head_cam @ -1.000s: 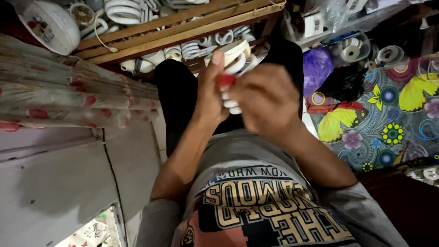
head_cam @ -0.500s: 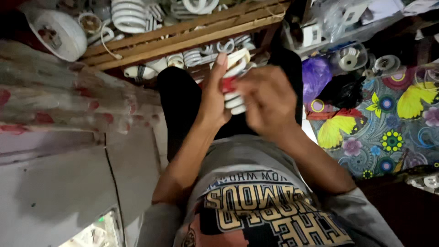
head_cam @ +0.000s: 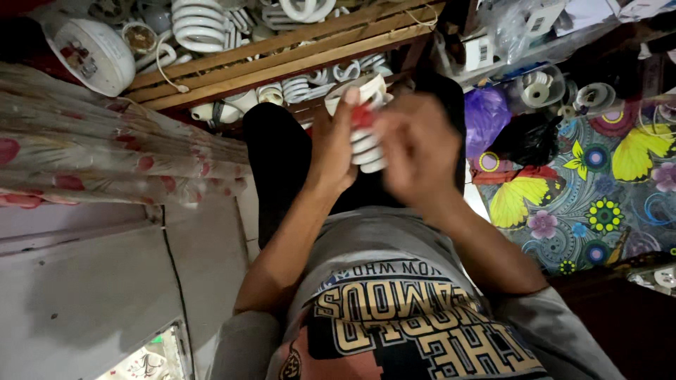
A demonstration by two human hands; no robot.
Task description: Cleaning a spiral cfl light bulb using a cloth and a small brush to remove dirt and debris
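hands raised slightly | left hand (head_cam: 332, 151) – right hand (head_cam: 415, 148) both clamped on spiral bulb (head_cam: 366, 144)

A cramped home repair workshop: a far wooden rack (head_cam: 282, 53) crammed with white spiral lamp tubes (head_cam: 199, 24), loose parts on a butterfly-patterned cloth (head_cam: 598, 190) at right.

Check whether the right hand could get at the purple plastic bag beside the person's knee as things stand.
Probably yes, once freed. The purple plastic bag lies in the open just beside the right hand, nothing between them; but that hand and the left hand are occupied gripping a white spiral bulb.
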